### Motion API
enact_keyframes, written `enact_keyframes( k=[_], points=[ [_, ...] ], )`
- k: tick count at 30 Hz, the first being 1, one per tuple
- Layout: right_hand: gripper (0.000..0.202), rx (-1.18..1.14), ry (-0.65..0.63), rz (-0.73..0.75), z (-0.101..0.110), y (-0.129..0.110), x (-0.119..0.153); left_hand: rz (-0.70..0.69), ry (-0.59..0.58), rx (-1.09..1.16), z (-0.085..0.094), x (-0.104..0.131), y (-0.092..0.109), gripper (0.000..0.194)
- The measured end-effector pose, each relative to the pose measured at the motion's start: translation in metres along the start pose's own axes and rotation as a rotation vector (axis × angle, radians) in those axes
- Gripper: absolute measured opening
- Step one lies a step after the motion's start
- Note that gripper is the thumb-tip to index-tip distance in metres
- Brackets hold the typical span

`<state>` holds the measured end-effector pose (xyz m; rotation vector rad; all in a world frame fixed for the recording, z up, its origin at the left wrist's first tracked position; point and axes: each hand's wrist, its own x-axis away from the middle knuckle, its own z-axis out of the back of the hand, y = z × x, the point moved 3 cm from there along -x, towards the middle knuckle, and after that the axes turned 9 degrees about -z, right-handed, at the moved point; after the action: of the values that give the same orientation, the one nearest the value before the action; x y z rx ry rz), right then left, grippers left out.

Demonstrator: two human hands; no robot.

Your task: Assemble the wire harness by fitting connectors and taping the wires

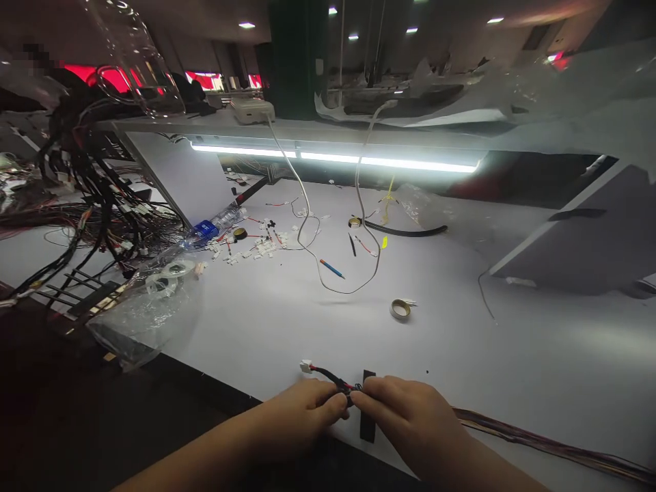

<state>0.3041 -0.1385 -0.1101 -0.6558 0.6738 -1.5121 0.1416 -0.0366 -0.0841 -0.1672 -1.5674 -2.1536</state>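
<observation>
Centrally, the left hand (294, 415) and right hand (417, 413) meet, both pinched narrowly on a short dark cable (331, 376); the fingers hide the exact contact. The cable's long axis runs from the grip outward and to the left, ending in a white plug (306, 367) that lies just beyond the left fingers, nearer the left hand. A black strip (367, 427) lies crosswise beneath the right fingers. Wires (517, 432) extend rightward from beside the right wrist; whether they join the cable cannot be told.
</observation>
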Motion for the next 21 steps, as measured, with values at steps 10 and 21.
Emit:
enact_keyframes(
  k=[10,21],
  points=[
    [0.022,-0.150,0.156,0.099,0.009,-0.010,0.000,-0.107,0.146,0.268,-0.005,-0.001,0.007,0.029],
    [0.033,0.052,0.041,0.134,0.006,-0.014,0.006,0.034,0.202,0.324,-0.004,-0.002,0.007,0.037]
  ],
)
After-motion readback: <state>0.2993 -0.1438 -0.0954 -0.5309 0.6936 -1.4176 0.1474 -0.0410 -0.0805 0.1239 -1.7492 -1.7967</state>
